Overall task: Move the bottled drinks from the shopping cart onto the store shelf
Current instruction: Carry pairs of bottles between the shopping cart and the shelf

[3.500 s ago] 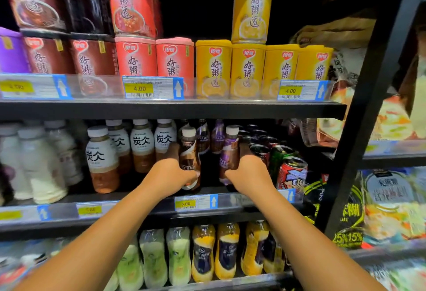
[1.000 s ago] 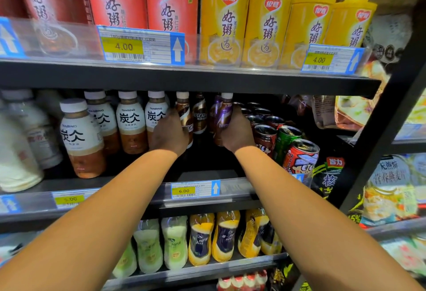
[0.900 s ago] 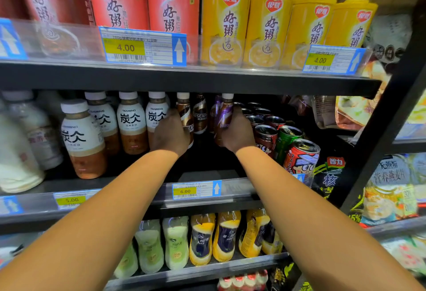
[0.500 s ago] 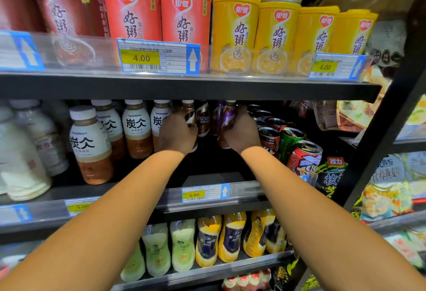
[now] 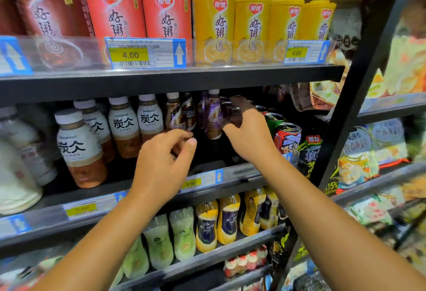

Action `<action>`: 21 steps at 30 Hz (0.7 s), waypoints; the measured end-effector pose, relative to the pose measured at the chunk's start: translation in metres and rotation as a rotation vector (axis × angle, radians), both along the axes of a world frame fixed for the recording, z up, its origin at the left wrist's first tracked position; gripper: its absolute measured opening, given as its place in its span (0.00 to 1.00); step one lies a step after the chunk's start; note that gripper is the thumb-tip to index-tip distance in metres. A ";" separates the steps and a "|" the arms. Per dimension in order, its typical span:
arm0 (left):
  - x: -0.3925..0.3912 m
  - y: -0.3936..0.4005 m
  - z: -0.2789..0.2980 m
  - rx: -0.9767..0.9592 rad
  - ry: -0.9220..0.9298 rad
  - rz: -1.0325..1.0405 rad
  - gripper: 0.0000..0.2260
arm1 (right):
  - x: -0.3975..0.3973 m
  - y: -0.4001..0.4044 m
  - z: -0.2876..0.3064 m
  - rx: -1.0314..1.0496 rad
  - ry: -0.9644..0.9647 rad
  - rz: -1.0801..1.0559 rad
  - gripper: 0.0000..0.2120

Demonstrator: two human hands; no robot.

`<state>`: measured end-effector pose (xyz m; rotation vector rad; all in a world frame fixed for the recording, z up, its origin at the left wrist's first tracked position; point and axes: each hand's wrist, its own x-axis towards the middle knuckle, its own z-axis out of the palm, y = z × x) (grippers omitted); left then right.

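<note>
Head view: the placing step is judged done, as the left hand [image 5: 161, 164], loosely curled and empty, is seen just before the brown bottle [image 5: 173, 112] and the right hand [image 5: 247, 134], fingers spread, beside the purple bottle [image 5: 213, 115] on the middle shelf [image 5: 242, 173]; the cart, needed next, is out of view.
</note>
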<state>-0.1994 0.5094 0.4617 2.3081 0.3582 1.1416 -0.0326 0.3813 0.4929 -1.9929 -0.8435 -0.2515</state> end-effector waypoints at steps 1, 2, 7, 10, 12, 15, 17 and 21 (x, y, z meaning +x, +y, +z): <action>-0.004 -0.010 -0.009 0.069 0.014 -0.084 0.10 | -0.008 -0.012 -0.007 -0.028 -0.042 -0.016 0.11; -0.004 -0.019 -0.018 0.123 0.040 -0.163 0.14 | -0.016 -0.023 -0.014 -0.035 -0.093 -0.020 0.11; 0.013 -0.071 -0.055 0.222 0.127 -0.381 0.22 | -0.043 -0.096 -0.058 -0.067 -0.191 -0.072 0.23; 0.035 -0.104 -0.076 0.197 0.141 -0.424 0.24 | -0.045 -0.157 -0.089 -0.109 -0.156 -0.219 0.24; 0.054 -0.132 -0.090 0.231 0.186 -0.458 0.26 | -0.044 -0.202 -0.111 -0.179 -0.121 -0.346 0.25; 0.086 -0.186 -0.112 0.306 0.273 -0.515 0.30 | -0.039 -0.273 -0.145 -0.344 -0.055 -0.529 0.30; 0.107 -0.227 -0.129 0.343 0.350 -0.540 0.32 | -0.038 -0.324 -0.169 -0.420 -0.010 -0.641 0.32; 0.144 -0.312 -0.171 0.415 0.493 -0.620 0.34 | -0.047 -0.426 -0.212 -0.562 0.104 -0.805 0.32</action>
